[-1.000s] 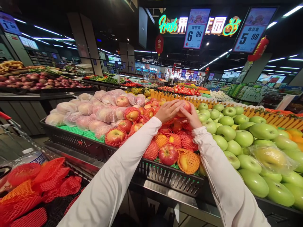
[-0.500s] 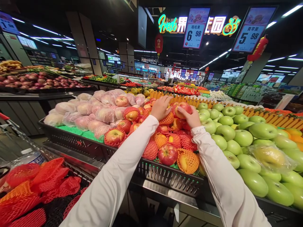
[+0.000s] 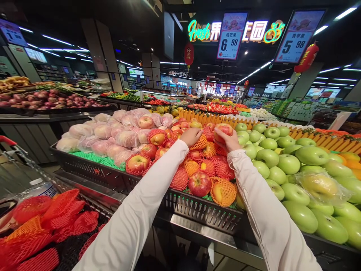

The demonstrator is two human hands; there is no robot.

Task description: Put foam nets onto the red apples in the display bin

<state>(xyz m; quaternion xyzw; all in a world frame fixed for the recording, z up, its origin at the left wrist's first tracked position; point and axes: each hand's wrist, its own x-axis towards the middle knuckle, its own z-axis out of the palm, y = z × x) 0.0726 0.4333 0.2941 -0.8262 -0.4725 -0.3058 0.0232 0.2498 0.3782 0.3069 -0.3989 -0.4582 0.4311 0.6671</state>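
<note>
Both my arms, in white sleeves, reach over a black crate (image 3: 197, 210) of red apples, many in red or orange foam nets. My right hand (image 3: 231, 143) holds a bare red apple (image 3: 224, 130) above the pile, near the green apples. My left hand (image 3: 191, 136) is closed on the edge of an orange foam net (image 3: 201, 143) just left of that apple. The two hands are a short gap apart.
Green apples (image 3: 290, 164) fill the stand to the right, one in a plastic bag (image 3: 321, 187). Plastic-bagged apples (image 3: 113, 131) lie at the crate's left. A cart at lower left holds loose red foam nets (image 3: 42, 226) and a water bottle (image 3: 39, 187). Price signs (image 3: 231, 35) hang overhead.
My hands were together around one apple; they have parted and come down a little. The left hand moved left with the orange net, and the right hand keeps the bare apple.
</note>
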